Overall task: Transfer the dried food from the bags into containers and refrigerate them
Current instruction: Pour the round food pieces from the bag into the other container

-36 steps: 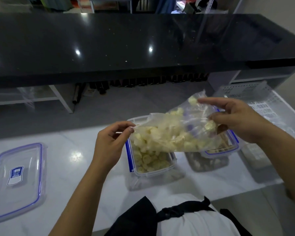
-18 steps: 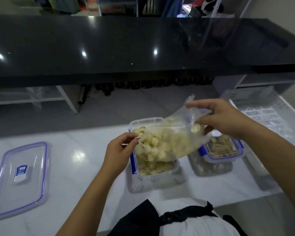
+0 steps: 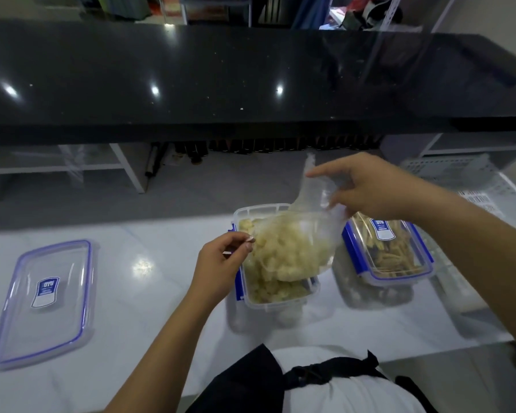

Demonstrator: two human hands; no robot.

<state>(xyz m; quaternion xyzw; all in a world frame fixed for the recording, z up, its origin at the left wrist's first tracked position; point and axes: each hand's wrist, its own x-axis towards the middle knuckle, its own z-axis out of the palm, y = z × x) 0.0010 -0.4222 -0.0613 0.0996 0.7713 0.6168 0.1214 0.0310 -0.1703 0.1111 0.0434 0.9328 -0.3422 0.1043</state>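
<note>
Two hands [image 3: 292,231], one bag [image 3: 304,234], two containers [image 3: 334,281]

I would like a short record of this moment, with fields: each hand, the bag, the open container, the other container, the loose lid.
left hand: pinches the bag's lower edge
right hand: holds the bag's upper end, raised
bag: clear, tilted, pale pieces inside, over the open container
open container: partly filled with pale pieces
closed container: lid on, brownish sticks inside, right of the open one
loose lid: flat on the white counter, far left
</note>
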